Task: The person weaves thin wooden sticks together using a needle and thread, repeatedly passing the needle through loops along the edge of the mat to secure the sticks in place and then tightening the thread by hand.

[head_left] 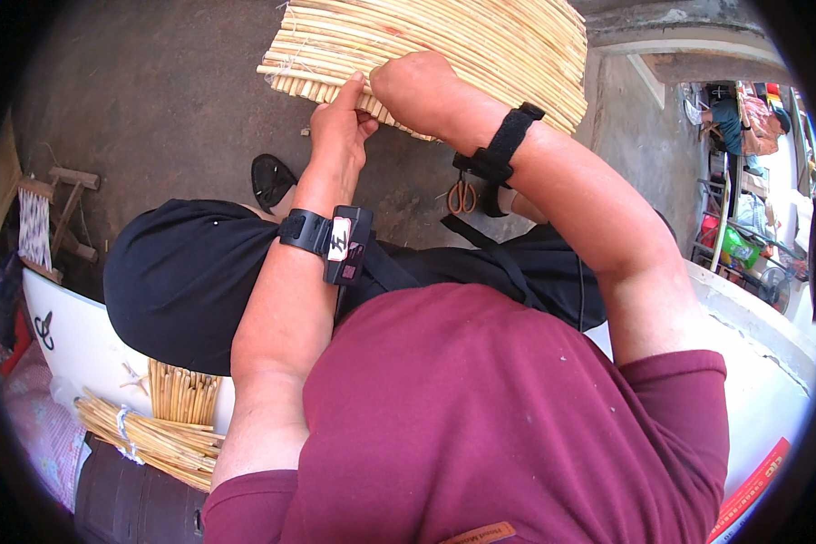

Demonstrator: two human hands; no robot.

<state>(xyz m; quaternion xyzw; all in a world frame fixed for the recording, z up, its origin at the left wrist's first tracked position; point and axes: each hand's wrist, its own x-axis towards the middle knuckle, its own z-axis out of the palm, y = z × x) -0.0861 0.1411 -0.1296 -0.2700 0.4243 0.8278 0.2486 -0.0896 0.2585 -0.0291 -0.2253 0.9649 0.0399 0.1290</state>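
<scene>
A mat of pale yellow reed stalks (444, 45), laid side by side, spreads out at the top of the view. Loose white thread (290, 56) shows near its left end. My left hand (340, 127) grips the near edge, thumb on top and fingers curled underneath. Just to the right, my right hand (417, 89) is closed and bent over the same edge. Its fingertips are hidden, so what they pinch cannot be made out. Both wrists carry black straps, with a small black device on the left one.
Orange-handled scissors (462, 195) are near my feet. Behind me on the left, reed bundles (159, 440) and black scissors (43, 331) lie on a white surface. A wooden stool (68, 213) stands at far left. Another person (757, 127) sits at far right.
</scene>
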